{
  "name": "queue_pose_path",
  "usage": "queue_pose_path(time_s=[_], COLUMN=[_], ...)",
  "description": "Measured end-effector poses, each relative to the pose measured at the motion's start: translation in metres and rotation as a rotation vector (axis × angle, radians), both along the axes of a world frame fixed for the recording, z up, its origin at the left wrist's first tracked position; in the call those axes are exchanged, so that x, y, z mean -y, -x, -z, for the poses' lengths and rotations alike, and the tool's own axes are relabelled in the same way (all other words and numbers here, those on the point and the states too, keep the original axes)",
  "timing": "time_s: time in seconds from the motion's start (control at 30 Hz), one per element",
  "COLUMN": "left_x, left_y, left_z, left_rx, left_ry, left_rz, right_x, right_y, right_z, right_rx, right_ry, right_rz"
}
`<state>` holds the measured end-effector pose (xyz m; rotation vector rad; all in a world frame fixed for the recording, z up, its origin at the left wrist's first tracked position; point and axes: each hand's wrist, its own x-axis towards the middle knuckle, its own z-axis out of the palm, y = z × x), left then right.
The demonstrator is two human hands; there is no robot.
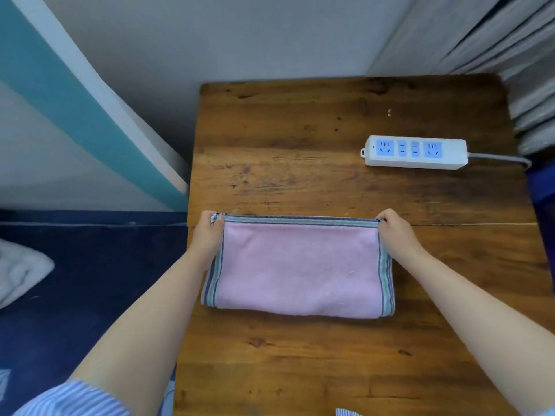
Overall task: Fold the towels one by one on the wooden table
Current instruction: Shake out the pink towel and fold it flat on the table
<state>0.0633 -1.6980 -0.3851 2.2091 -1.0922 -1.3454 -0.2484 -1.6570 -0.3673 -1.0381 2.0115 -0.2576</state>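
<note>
So there's one soft pink terry towel with grey, green and blue striped borders (297, 271) lying folded on the dark knotty wooden table (330, 370), sitting roughly in the middle of the near half, a bit toward the left edge. It's a fuzzy, nubbly rectangle with a rounded fold along the near edge, and its long axis runs left to right across the table, with the striped bands at both short ends and along the far edge. Two bare hands are on it, one per far corner: the left hand (207, 232) has its fingers curled round the far left corner, pinching the striped hem, and the right hand (394, 231) does the same at the far right corner, fingertips closed on the fabric. That far edge looks pulled taut and straight between them. Further back on the right of the table there's one smooth white plastic power strip with four blue socket faces (416, 152), also lying left to right, with a grey cord running off the right side. One rumpled white cloth (21, 271) sits on the dark blue surface (90, 295) off to the left, well apart from the table.
</note>
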Motion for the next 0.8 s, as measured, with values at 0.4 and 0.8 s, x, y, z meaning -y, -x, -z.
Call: queue_pose_path(time_s=[0.4,0.8], left_x=[-0.015,-0.066], left_y=[0.006,-0.010], left_z=[0.015,0.017], left_rx=[0.339,0.271], left_ry=[0.108,0.075], left_rz=[0.115,0.025], right_x=[-0.007,-0.040], right_y=[-0.017,-0.093], right_z=[0.033,0.005], right_rx=[-0.491,-0.534], right_ry=[0.090,0.525], right_rz=[-0.198,-0.351])
